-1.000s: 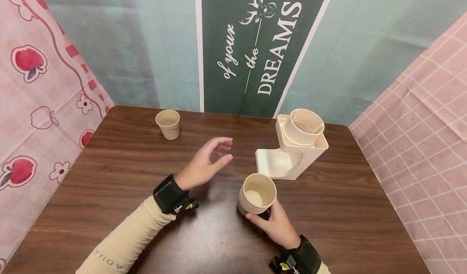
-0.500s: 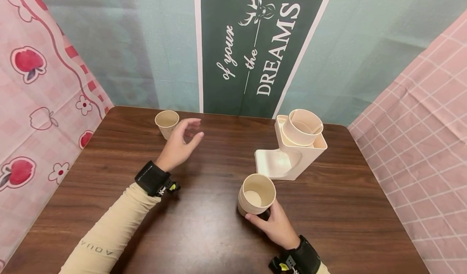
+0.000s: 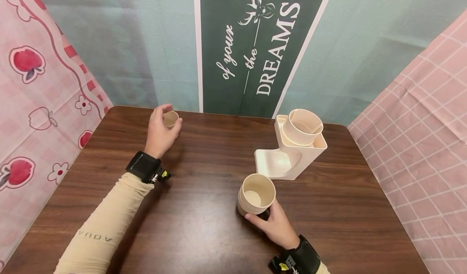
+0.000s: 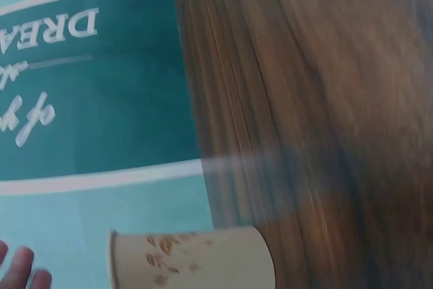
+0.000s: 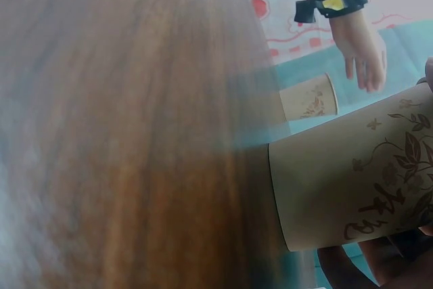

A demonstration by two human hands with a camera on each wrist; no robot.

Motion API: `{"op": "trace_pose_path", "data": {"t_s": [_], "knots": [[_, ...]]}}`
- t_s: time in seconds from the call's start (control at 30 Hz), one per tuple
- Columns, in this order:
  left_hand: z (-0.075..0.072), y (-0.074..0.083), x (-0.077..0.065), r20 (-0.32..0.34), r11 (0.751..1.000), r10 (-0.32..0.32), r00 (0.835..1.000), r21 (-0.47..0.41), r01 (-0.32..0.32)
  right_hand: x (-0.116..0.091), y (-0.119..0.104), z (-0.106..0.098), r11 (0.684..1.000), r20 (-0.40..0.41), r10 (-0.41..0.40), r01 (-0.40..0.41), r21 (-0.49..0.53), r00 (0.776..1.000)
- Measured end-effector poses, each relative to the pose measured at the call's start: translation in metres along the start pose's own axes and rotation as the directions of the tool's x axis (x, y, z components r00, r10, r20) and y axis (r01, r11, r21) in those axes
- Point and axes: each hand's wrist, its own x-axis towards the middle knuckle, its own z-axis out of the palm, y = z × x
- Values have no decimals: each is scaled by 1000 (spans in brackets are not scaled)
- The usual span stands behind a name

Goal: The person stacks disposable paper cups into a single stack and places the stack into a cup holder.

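Observation:
In the head view my left hand (image 3: 160, 133) is at the far left of the table, with thumb and fingers spread around the rim of a paper cup (image 3: 170, 119). That cup has a brown leaf print in the left wrist view (image 4: 196, 262). The right wrist view shows the left fingers (image 5: 369, 65) straight and apart from it. Near the front middle my right hand (image 3: 276, 227) grips a second beige paper cup (image 3: 265, 189), its thumb on the near side. This cup bears brown leaves and lettering (image 5: 338, 181); a small black part shows between it and the hand.
A cream stand (image 3: 304, 154) with a low platform (image 3: 271, 162) and a round open cup-like holder (image 3: 304, 128) on top stands right of centre. Cloth curtains (image 3: 175, 43) hang behind the brown wooden table (image 3: 204, 152) and along both sides.
My left hand has moved left and away from me, from mid-table to the far paper cup. My right hand and its cup have stayed in place.

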Motion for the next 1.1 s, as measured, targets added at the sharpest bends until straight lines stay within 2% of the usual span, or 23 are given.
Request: {"op": "trace_pose_path", "data": {"t_s": [0.17, 0.3, 0.43, 0.6, 0.7, 0.9, 1.1], "knots": [[-2, -11, 9, -19, 995, -31, 999, 92, 33, 0, -13, -1, 1000, 3, 0, 0, -1, 1000], [-1, -20, 11, 38, 987, -94, 995, 134, 89, -1, -1, 0, 1000, 6, 12, -12, 5, 1000], [-1, -32, 10, 87, 974, -178, 980, 154, 164, -1, 12, 1, 1000, 11, 7, -7, 19, 1000], [-2, -45, 5, 152, 961, -264, 952, 123, 247, -1, 11, 0, 1000, 9, 7, -7, 16, 1000], [-2, -52, 3, 184, 958, -284, 941, 91, 272, -1, 0, 0, 1000, 6, 10, -10, 5, 1000], [1, -62, 0, 156, 955, -298, 942, 50, 294, -1, -19, -3, 1000, 8, 20, -20, 4, 1000], [1, -63, -2, 127, 952, -305, 944, 33, 304, -1, 9, 1, 1000, 4, 14, -14, 8, 1000]]}}
